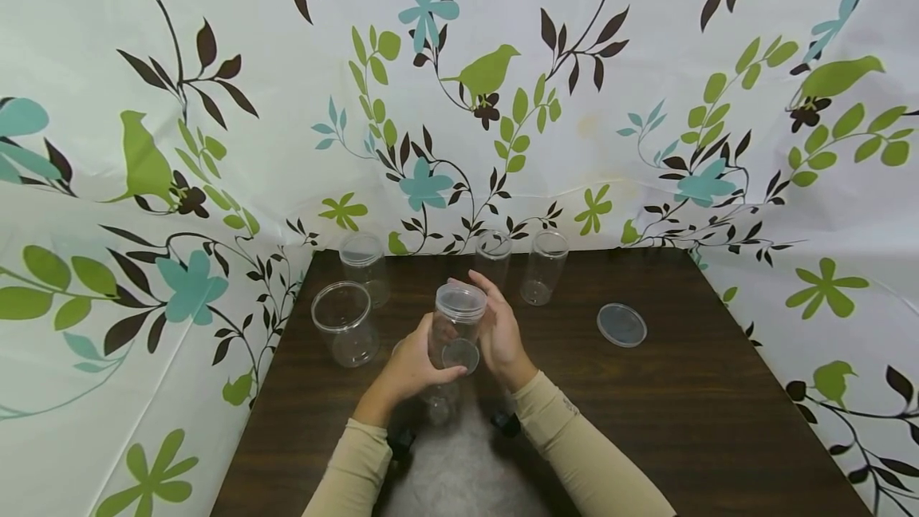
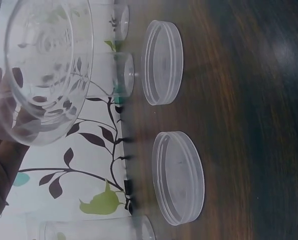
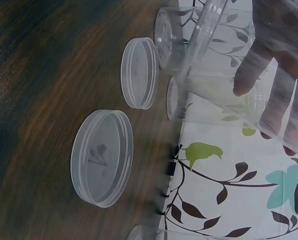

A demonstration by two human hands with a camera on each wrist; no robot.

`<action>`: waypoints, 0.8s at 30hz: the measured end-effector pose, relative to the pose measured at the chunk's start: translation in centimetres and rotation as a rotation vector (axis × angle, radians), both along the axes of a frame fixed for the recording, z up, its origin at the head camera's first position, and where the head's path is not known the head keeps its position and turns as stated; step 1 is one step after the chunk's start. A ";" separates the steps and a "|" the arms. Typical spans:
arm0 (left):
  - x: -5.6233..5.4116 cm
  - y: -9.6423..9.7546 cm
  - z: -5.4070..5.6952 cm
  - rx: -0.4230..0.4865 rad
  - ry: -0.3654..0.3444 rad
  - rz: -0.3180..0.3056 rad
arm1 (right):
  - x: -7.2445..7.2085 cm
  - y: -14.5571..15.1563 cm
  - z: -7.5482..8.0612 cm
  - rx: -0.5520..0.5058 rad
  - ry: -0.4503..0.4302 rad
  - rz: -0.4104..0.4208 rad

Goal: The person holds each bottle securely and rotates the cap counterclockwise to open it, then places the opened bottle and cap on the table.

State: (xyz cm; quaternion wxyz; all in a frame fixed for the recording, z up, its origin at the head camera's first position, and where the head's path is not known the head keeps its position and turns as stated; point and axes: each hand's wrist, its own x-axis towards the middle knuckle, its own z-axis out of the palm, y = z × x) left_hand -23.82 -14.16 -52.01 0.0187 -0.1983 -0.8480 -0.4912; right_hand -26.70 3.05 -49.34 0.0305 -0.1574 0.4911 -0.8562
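Observation:
A clear plastic jar (image 1: 454,333) with a clear screw lid (image 1: 461,300) is held above the middle of the table. My left hand (image 1: 411,361) grips its side, with the thumb across the lower front. On its other side my right hand (image 1: 502,335) holds it near the top, its fingers reaching up behind the lid. In the left wrist view the held jar's base (image 2: 48,75) fills the upper left corner. Fingers (image 3: 254,67) show through the clear wall in the right wrist view. Most of the right hand is out of that view.
On the dark wooden table (image 1: 689,413) stand a wide open jar (image 1: 345,333), a lidded jar (image 1: 362,262) and two narrower jars at the back, one (image 1: 546,270) fully visible. A loose clear lid (image 1: 621,325) lies right; another (image 2: 179,177) shows in the wrist views. Patterned cloth surrounds the table.

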 end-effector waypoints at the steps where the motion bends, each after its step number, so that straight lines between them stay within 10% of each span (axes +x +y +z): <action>1: 0.0 0.0 0.0 0.000 -0.001 -0.002 | 0.0 0.0 0.0 -0.007 -0.007 -0.005; 10: -0.4 -0.3 -0.1 0.070 -0.014 0.018 | 0.7 0.1 0.2 0.026 0.042 -0.225; 24: 0.3 -0.4 -0.4 0.007 -0.021 0.062 | 2.2 0.2 0.7 0.168 0.141 -0.213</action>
